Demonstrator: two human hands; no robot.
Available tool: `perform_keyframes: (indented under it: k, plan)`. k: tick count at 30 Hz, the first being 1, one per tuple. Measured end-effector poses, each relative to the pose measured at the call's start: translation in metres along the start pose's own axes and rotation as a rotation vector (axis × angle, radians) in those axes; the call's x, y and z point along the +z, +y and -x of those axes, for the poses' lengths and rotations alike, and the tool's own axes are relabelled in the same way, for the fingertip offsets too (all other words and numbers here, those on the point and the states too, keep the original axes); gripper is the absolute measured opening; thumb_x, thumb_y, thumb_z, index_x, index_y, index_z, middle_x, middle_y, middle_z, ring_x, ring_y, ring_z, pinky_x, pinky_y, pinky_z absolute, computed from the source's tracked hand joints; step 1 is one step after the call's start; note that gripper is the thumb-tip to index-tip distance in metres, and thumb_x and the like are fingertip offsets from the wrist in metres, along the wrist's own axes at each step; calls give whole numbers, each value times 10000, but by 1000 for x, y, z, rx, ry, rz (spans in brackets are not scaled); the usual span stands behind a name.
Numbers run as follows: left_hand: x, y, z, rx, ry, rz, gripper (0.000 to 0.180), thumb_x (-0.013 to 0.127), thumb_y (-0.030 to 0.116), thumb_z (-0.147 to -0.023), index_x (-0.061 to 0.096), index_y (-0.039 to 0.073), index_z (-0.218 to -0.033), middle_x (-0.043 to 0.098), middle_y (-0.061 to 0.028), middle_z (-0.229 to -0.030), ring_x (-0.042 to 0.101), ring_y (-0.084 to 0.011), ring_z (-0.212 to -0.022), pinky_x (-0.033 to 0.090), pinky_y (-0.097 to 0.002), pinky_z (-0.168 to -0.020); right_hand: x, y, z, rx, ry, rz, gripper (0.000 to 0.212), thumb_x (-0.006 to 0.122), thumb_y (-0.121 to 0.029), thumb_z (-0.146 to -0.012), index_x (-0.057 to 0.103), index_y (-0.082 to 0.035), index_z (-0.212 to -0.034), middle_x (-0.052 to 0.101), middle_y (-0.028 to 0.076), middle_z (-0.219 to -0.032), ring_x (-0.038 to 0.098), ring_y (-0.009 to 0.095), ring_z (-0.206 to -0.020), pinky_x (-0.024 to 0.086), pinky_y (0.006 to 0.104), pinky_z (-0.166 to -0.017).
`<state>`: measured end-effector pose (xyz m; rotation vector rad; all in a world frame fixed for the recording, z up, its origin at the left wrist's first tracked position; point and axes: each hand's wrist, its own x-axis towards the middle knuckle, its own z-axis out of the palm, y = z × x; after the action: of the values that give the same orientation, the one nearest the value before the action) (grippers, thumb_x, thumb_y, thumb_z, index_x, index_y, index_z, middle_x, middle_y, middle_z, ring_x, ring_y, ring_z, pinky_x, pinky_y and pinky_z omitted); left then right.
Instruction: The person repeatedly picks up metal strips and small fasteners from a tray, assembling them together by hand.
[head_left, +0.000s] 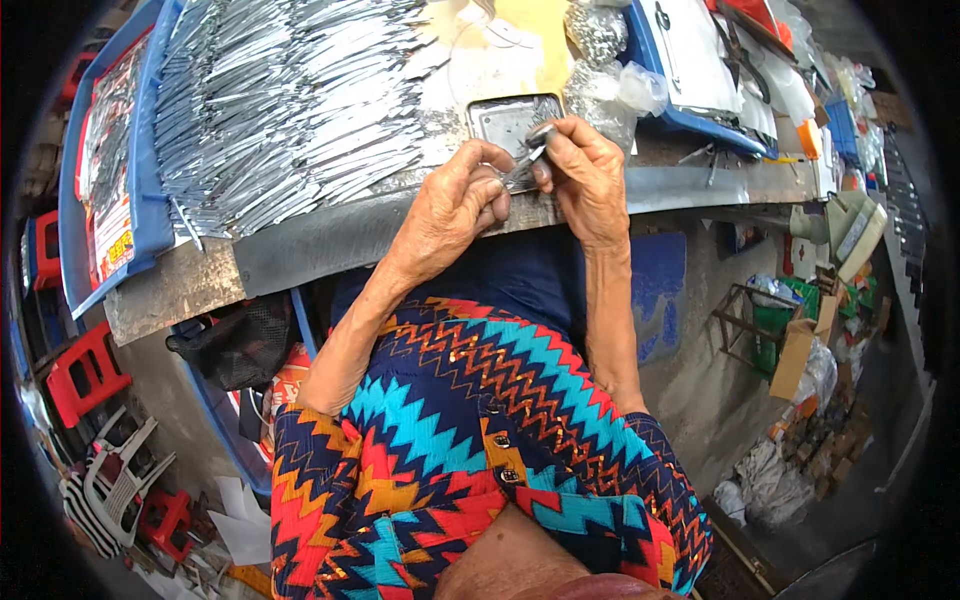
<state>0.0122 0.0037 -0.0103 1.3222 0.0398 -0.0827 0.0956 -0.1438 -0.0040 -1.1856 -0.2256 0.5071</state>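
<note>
My two hands meet over the near edge of the workbench. Between the thumb and fingers of my right hand (592, 185) is a small shiny metal piece (541, 136) with a rounded end. My left hand (448, 208) is closed, its fingertips pinching a thin grey metal strip (520, 172) that points toward the right hand. The exact kind of both parts is too small to make out. Just beyond the hands lies a shallow dark-rimmed tray (497, 122), with small thin metal bits at its right side. A broad heap of slender metal strips (290, 105) spreads to the left.
A blue bin (150, 170) with printed packets stands at the bench's left end. Clear plastic bags (610, 95) lie right of the tray, beside a blue tray (690, 125) with tools. Red stools (88, 375) and a white chair (120, 475) stand on the floor at left.
</note>
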Motion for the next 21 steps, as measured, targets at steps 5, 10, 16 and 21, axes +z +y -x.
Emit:
perform_keyframes:
  k: [5, 10, 16, 21]
  plan:
    - [-5, 5, 3, 25, -6, -118, 156, 378, 32, -917, 452, -15, -1045, 491, -20, -666, 350, -52, -536, 322, -189, -490, 2, 0, 2, 9, 9, -69, 134, 551, -110, -866, 546, 23, -852, 510, 11, -658, 443, 56, -532, 342, 191, -467]
    - [-8, 13, 7, 27, 20, -264, 121, 406, 14, -899, 485, -7, -988, 499, -7, -634, 413, -62, -553, 365, -206, -500, 9, -4, 5, -6, -20, -8, 143, 541, -118, -856, 540, 21, -818, 467, -9, -626, 371, 40, -504, 297, 181, -457]
    - [-15, 17, 12, 46, 5, -382, 104, 418, 9, -883, 506, 0, -940, 504, -12, -619, 449, -84, -558, 393, -227, -521, 8, -5, 4, 27, -32, 202, 124, 529, -110, -818, 552, -13, -744, 419, -49, -589, 323, 21, -491, 239, 183, -446]
    - [-18, 18, 16, 40, 18, -398, 94, 432, -8, -867, 509, 0, -920, 506, -23, -619, 469, -93, -568, 394, -236, -533, 10, 0, 6, -44, -110, 267, 142, 545, -124, -812, 554, -12, -725, 412, -59, -586, 314, 23, -499, 231, 195, -450]
